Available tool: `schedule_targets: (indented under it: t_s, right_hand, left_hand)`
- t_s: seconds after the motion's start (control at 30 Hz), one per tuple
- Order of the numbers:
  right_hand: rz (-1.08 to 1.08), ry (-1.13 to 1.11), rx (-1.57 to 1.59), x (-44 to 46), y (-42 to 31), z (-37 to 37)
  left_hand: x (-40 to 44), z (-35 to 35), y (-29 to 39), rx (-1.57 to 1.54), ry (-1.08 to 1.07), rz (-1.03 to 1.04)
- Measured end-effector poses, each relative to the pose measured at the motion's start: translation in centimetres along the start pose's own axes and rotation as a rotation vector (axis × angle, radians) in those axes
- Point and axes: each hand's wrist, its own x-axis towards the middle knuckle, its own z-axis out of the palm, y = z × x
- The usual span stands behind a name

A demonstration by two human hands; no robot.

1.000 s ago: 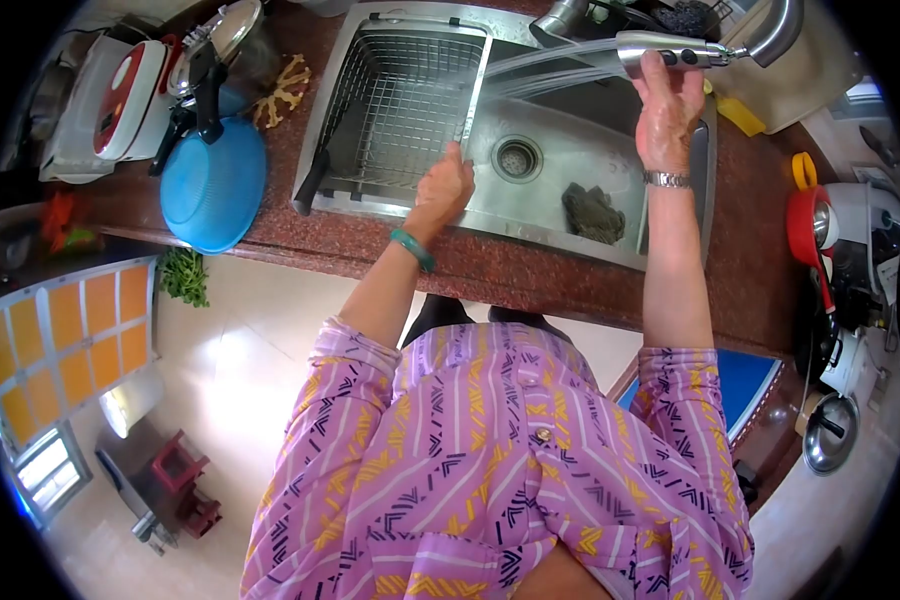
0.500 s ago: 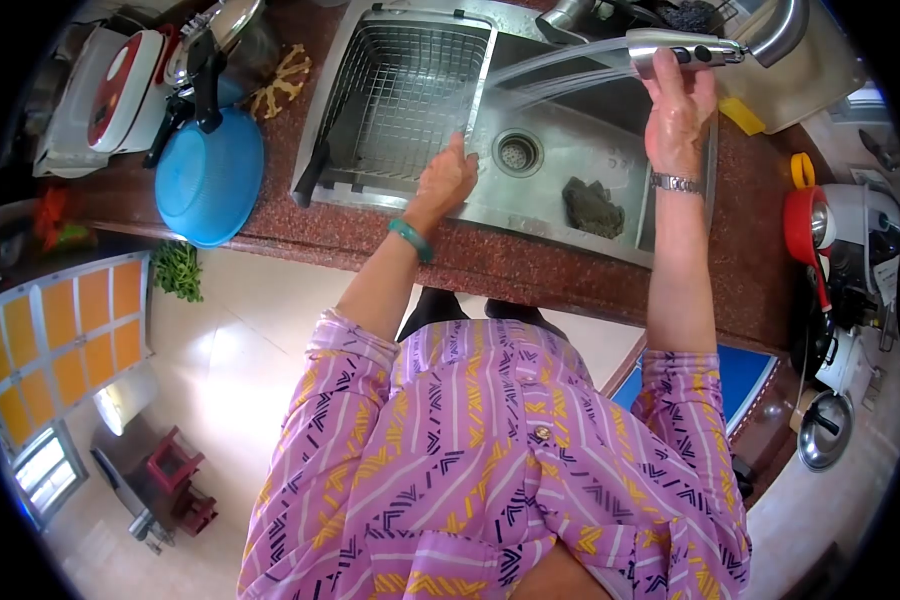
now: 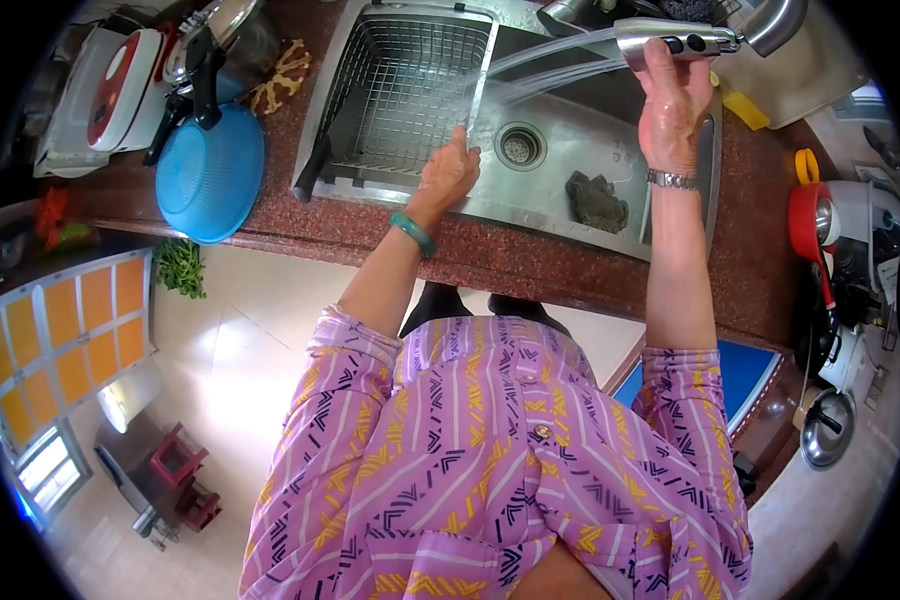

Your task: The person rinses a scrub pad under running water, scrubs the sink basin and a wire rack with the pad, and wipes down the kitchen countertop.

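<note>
My right hand [image 3: 673, 115] is closed around the silver pull-out faucet head [image 3: 675, 43], thumb on its front near the black buttons. Several jets of water [image 3: 555, 65] shoot left from it toward the wire basket [image 3: 410, 75]. My left hand [image 3: 448, 172], a green bangle at its wrist, is closed at the near right corner of that basket's rim; its fingertips are partly hidden. The basket sits in the left part of the steel sink [image 3: 560, 140]. Right of the drain [image 3: 520, 147] lies a dark grey-green crumpled cloth or scourer [image 3: 597, 202].
A blue plastic basket [image 3: 210, 175] overhangs the counter edge at left, near a pot [image 3: 238, 60] and a red-and-white lid [image 3: 125, 95]. A black handle [image 3: 312, 168] sticks out at the sink's left rim. A red pan [image 3: 810, 222] and more cookware stand at right.
The faucet head in my right hand has shifted slightly left and up, its spray with it. My left hand stays at about the same spot on the basket.
</note>
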Motion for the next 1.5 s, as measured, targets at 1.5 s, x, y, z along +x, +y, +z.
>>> schedule_targets:
  t_s: [1.5]
  right_hand:
    - [-0.266,0.17,-0.107,0.9,2.8,3.2]
  left_hand:
    - [-0.4,-0.3,0.4,0.041,-0.03,-0.052]
